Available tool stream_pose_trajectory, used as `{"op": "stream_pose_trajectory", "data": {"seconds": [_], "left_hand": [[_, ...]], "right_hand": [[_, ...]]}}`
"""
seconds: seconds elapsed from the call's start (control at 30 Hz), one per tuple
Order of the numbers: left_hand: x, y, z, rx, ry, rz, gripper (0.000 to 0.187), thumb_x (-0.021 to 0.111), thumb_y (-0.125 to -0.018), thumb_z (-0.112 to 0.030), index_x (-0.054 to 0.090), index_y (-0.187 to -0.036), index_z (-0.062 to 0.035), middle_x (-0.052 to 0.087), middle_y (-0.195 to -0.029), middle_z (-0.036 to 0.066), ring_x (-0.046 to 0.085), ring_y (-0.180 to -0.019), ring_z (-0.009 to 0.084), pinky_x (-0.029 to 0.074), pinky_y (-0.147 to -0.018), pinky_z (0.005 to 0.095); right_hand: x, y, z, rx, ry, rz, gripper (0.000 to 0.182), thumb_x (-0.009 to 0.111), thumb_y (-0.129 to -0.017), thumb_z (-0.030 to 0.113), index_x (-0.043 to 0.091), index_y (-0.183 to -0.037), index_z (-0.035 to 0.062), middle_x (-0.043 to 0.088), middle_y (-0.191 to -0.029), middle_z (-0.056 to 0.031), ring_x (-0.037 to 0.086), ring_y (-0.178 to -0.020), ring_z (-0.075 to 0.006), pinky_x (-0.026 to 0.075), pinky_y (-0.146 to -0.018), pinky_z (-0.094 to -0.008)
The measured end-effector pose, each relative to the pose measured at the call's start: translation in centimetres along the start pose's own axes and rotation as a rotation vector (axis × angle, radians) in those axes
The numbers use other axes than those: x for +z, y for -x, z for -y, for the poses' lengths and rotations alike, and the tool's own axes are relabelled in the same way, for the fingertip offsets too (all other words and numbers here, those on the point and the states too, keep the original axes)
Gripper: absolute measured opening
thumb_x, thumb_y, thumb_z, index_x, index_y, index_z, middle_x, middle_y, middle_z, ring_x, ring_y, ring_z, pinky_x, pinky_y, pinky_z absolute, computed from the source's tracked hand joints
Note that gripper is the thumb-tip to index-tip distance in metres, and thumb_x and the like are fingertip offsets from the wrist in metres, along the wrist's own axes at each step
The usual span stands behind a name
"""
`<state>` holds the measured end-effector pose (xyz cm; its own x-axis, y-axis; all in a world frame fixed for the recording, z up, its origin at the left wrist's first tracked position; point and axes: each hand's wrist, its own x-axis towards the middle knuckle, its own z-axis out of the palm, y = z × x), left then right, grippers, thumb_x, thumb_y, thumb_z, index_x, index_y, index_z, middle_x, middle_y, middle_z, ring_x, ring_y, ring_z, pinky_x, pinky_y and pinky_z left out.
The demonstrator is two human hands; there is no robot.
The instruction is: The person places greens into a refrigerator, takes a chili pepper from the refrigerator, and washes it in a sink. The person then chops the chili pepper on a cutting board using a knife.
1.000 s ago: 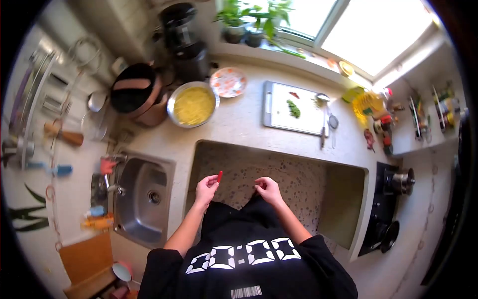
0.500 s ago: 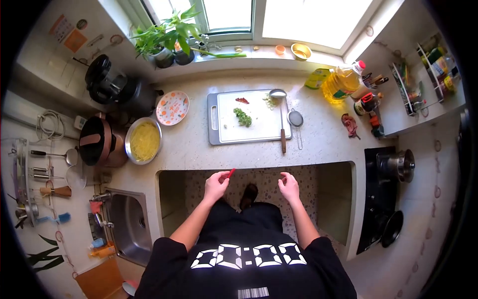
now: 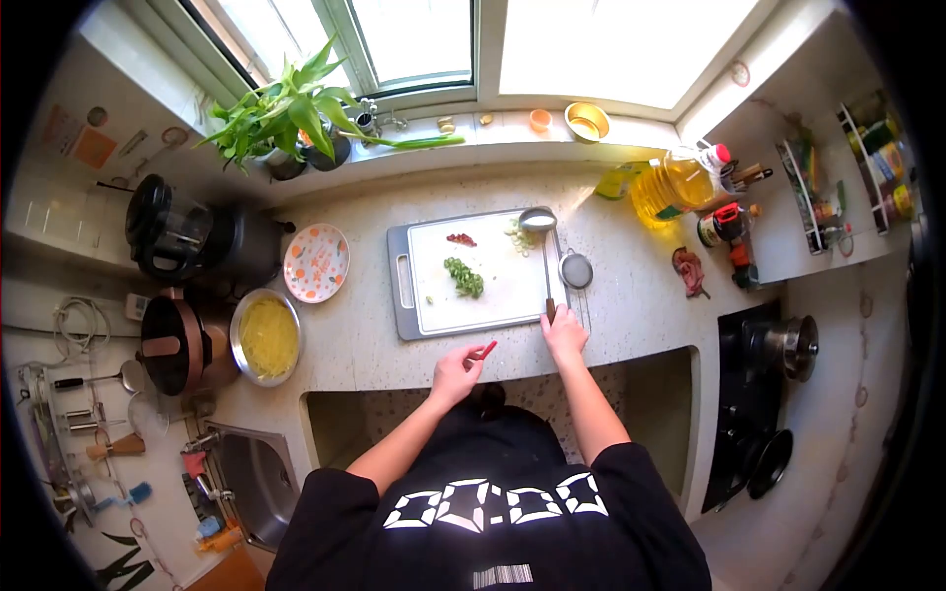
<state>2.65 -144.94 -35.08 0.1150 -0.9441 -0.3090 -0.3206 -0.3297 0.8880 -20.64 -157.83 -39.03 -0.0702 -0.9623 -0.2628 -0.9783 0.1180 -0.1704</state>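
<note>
My left hand [image 3: 459,374] is closed on a small red chili piece [image 3: 487,350], just in front of the counter's edge. My right hand [image 3: 565,335] is at the lower end of the ladle's brown handle [image 3: 550,307], its fingers closed round it. The ladle's bowl [image 3: 537,219] rests at the top right corner of the cutting board [image 3: 402,286]. On the board are chopped green pieces [image 3: 463,278], chopped red bits [image 3: 461,239] and pale chopped pieces [image 3: 520,236]. A small strainer [image 3: 575,270] lies right of the board.
A bowl of yellow shreds [image 3: 268,338], a patterned plate [image 3: 316,263] and a brown cooker [image 3: 177,343] stand left. An oil bottle [image 3: 670,187], a sauce bottle [image 3: 722,225] and a piece of meat [image 3: 690,273] are right. The sink [image 3: 254,483] is lower left, the stove [image 3: 739,404] right.
My right hand has moved forward onto the ladle's handle. My left hand, with the red chili, has moved right. The view has shifted closer to the counter.
</note>
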Motion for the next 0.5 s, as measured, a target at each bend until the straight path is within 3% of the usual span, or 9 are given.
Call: {"op": "stream_pose_trajectory", "data": {"seconds": [0.1, 0.2, 0.5], "left_hand": [[1.0, -2.3, -0.2, 0.018, -0.019, 0.032, 0.031, 0.068, -0.088, -0.011, 0.072, -0.118, -0.0091, 0.074, -0.094, 0.009, 0.07, -0.071, 0.0179, 0.057, -0.069, 0.0319], [1.6, -4.3, -1.1, 0.022, -0.015, 0.045, 0.031, 0.068, -0.087, -0.011, 0.072, -0.117, -0.0097, 0.074, -0.093, 0.009, 0.07, -0.071, 0.0186, 0.057, -0.069, 0.0323], [4.2, -11.2, -3.8, 0.063, -0.151, -0.016, 0.027, 0.067, -0.086, -0.006, 0.073, -0.112, -0.0087, 0.073, -0.093, 0.01, 0.071, -0.074, 0.0201, 0.057, -0.07, 0.0337]], "right_hand": [[1.9, -2.0, -0.1, -0.054, 0.002, -0.06, 0.04, 0.064, -0.091, 0.046, 0.056, -0.106, 0.0095, 0.069, -0.097, -0.0153, 0.07, -0.081, -0.038, 0.056, -0.068, -0.0529], [2.7, -2.9, -0.8, -0.074, -0.032, -0.18, 0.035, 0.064, -0.09, 0.042, 0.056, -0.099, 0.0093, 0.07, -0.083, -0.0149, 0.069, -0.071, -0.0394, 0.055, -0.061, -0.0527], [-1.1, -6.8, -9.3, -0.046, -0.131, -0.269, 0.03, 0.069, -0.088, 0.035, 0.057, -0.098, 0.0081, 0.07, -0.083, -0.018, 0.068, -0.072, -0.0432, 0.056, -0.064, -0.0533]]}}
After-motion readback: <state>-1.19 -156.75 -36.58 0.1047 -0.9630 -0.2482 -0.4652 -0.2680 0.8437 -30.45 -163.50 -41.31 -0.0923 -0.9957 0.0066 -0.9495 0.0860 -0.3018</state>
